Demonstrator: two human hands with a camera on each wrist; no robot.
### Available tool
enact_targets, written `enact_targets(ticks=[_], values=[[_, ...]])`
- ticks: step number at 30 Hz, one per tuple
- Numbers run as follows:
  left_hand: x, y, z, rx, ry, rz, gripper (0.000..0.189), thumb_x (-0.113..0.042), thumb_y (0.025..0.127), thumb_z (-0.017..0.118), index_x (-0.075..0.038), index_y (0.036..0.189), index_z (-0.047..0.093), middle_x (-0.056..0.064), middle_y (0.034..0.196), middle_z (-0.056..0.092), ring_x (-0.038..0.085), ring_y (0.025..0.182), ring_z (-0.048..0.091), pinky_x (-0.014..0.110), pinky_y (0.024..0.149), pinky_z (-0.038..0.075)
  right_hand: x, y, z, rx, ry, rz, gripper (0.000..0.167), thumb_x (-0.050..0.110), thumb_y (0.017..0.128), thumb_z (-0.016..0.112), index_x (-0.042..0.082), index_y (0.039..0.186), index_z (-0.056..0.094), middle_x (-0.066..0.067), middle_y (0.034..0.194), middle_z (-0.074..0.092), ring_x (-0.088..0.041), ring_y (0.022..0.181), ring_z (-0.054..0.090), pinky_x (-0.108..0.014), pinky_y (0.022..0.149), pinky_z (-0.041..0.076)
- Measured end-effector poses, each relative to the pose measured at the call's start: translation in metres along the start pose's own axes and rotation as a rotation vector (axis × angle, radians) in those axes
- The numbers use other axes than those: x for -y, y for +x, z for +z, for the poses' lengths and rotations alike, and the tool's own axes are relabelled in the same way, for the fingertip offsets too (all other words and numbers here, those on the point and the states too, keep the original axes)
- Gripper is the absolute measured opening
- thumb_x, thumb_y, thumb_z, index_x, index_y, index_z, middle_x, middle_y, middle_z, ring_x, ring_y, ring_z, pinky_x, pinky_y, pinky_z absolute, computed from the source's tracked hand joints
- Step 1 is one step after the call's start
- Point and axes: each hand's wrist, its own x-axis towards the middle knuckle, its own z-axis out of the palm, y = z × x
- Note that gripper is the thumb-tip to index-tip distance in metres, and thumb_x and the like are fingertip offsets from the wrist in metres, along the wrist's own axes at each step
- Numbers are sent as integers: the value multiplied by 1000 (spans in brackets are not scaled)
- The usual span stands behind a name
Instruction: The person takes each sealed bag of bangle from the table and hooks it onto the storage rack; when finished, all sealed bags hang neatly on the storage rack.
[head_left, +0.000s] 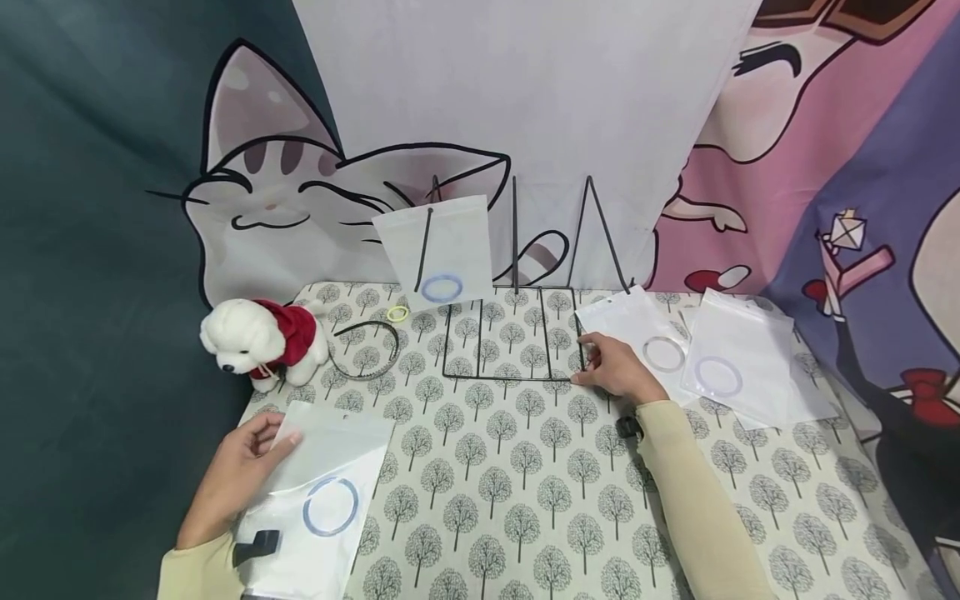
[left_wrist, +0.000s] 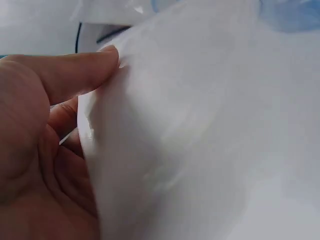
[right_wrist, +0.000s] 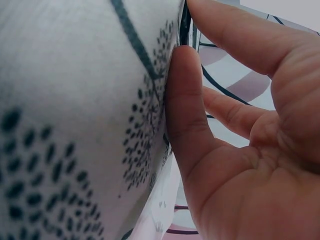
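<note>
My left hand pinches the left edge of a white-and-clear plastic bag, thumb on its front face. Inside this bag lies a blue bangle. In the left wrist view the bag fills most of the picture and bulges beside the thumb. On the right, my right hand holds the near right corner of a black wire display rack. The right wrist view has the dark wire between thumb and fingertips, close against the tablecloth. From the rack's left hook hangs another bag with a blue ring.
More bags with rings lie overlapping at the right. A white plush dog in red stands at the left, beside a dark headband and a small yellow ring. The tree-print tablecloth spreads in front; printed curtains hang behind.
</note>
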Motion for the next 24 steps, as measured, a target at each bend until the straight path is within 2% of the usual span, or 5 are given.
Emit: enact_targets(ticks=[3, 9, 14, 18, 24], values=[[-13, -1, 2, 1, -17, 46, 29, -16, 101, 73, -2, 126, 68, -16, 95, 76, 0, 77, 69, 19, 66, 54, 0, 0, 0, 0, 0, -2, 80, 19, 85, 90, 4, 152, 50, -12, 108, 66, -20, 89, 63, -45, 91, 53], [-44, 1, 7, -38, -3, 153, 16, -11, 99, 75, -5, 114, 73, -10, 84, 73, 2, 67, 62, 20, 60, 50, 0, -1, 0, 0, 10, -1, 80, 19, 85, 90, 4, 152, 50, -13, 110, 66, -20, 91, 64, -46, 92, 53], [-66, 4, 11, -31, -104, 243, 10, -2, 99, 71, -4, 108, 71, -7, 72, 65, 6, 52, 50, 27, 46, 40, 0, 0, 1, 2, 4, -4, 80, 20, 84, 91, 4, 152, 51, -13, 110, 66, -20, 91, 64, -46, 91, 54], [-79, 8, 17, -38, -199, 338, 11, 7, 98, 67, -1, 104, 69, -5, 70, 62, 7, 49, 41, 30, 43, 33, -1, 1, 1, -3, -18, -11, 80, 22, 83, 91, 4, 151, 52, -12, 108, 67, -21, 91, 64, -46, 91, 55], [-101, 14, 28, -11, -317, 443, 16, 13, 98, 62, 7, 110, 70, -4, 89, 78, 7, 66, 67, 22, 54, 49, -1, 2, 0, 1, -23, -8, 81, 22, 83, 92, 4, 151, 52, -12, 109, 67, -22, 93, 64, -46, 92, 55]])
